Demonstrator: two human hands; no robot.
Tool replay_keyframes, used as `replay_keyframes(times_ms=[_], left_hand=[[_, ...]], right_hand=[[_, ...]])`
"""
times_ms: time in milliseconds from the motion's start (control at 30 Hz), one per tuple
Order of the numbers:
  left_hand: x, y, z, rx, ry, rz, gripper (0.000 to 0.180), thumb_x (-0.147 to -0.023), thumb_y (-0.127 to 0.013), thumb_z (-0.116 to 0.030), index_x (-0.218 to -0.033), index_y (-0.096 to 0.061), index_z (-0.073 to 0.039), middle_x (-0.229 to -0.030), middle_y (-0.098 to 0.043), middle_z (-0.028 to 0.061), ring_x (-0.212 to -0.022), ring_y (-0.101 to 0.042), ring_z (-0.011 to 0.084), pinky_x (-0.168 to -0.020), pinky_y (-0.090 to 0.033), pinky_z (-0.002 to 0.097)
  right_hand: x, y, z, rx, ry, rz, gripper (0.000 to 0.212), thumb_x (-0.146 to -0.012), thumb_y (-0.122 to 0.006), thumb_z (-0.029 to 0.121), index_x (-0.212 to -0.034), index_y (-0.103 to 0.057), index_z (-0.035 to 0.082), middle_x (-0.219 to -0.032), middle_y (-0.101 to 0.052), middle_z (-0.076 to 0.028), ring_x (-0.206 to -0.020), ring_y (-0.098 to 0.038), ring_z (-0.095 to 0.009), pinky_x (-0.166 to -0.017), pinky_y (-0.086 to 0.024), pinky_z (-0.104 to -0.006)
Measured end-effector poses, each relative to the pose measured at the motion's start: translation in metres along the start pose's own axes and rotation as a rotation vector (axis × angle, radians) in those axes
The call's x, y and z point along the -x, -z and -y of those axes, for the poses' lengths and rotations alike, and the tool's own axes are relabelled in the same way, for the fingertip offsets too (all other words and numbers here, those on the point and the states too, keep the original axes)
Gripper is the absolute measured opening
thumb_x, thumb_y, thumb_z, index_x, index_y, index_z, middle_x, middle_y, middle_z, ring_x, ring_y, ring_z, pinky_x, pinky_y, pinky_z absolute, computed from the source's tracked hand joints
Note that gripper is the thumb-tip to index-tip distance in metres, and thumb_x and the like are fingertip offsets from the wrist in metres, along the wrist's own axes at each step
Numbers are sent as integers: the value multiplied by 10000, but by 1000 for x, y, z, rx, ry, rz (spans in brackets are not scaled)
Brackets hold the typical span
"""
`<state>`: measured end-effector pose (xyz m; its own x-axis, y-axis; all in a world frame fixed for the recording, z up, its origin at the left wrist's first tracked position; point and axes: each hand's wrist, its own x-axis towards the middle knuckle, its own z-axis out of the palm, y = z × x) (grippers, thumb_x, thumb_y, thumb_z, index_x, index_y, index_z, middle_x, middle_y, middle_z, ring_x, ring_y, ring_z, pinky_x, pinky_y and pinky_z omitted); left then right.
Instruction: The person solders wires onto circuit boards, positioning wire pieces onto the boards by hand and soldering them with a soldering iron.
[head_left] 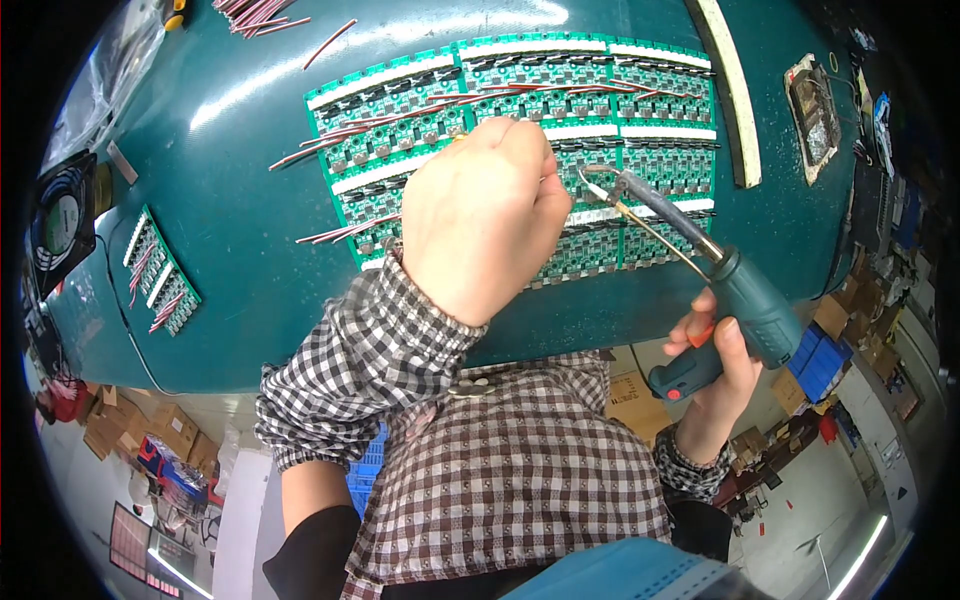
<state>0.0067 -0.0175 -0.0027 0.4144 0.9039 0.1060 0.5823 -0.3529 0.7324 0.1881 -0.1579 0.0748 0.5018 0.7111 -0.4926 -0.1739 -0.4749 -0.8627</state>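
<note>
Head view is showing two bare hands working over one green table (pixel 245 300). One soldering gun (pixel 755 310) is pointing at the group of green circuit boards (pixel 665 180); the right hand (pixel 735 365) is clamping around its handle, with a finger lying by the one red trigger (pixel 702 337). The gun's tip (pixel 597 190) is hanging over or resting on the boards; which of the two, I cannot tell. The left hand (pixel 485 215) is curling, back upward, over the middle of the group. Its fingertips are hiding underneath, so I cannot tell whether they are pinching anything.

Three boards are lining up across the far row; the left hand is covering part of the group, so the full number is not showing. Several red and white wires (pixel 520 90) are lying across the boards, overlapping too much for counting. One separate small board (pixel 160 270) is lying well apart at the left, carrying more wires. One loose wire (pixel 330 44) is lying near a wire bundle (pixel 262 15), which the upper edge is cutting off. One pale strip (pixel 735 95) and one shallow tray (pixel 812 118), its contents hard to make out, are lying to the right.
</note>
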Motion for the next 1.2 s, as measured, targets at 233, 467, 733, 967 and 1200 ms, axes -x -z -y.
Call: replay_keyframes(times_ms=[233, 467, 733, 967, 1200], left_hand=[[2, 1, 2, -11, 20, 34, 117, -667, -653, -30, -709, -548, -64, -628, -516, 34, -541, -530, 174, -482, -428, 290], [-3, 1, -4, 6, 21, 48, 113, -670, -654, -33, -711, -553, -62, -628, -513, 34, -539, -524, 175, -489, -432, 292], [0, 10, -15, -4, 105, 100, 64, -707, -628, -44, -719, -566, -41, -628, -510, 53, -531, -503, 166, -514, -420, 284], [-1, 12, -18, 16, 109, 112, 55, -711, -624, -48, -716, -574, -24, -632, -532, 49, -547, -517, 134, -530, -428, 264], [-1, 15, -16, 28, 181, 166, 61, -699, -626, -94, -725, -580, -62, -657, -547, 77, -589, -565, 245, -563, -457, 348]], right_hand=[[1, 2, -5, -33, -8, 24, 353, -807, -625, 221, -977, -572, -84, -706, -583, -112, -631, -621, -198, -541, -548, -296], [0, 7, -2, -39, -3, 28, 353, -818, -617, 221, -985, -566, -85, -715, -576, -106, -628, -617, -197, -551, -546, -293], [2, 74, 30, -99, 491, -245, 383, -911, -514, 310, -1064, -482, -39, -785, -525, -76, -753, -567, -186, -604, -529, -278], [-75, 97, 39, 180, 581, -672, 219, -854, -614, 117, -996, -590, -47, -849, -627, -101, -698, -641, -198, -560, -553, -300], [-64, 94, 24, 87, 668, -707, 220, -809, -670, 112, -945, -621, -53, -823, -644, -118, -661, -654, -207, -546, -555, -299]])
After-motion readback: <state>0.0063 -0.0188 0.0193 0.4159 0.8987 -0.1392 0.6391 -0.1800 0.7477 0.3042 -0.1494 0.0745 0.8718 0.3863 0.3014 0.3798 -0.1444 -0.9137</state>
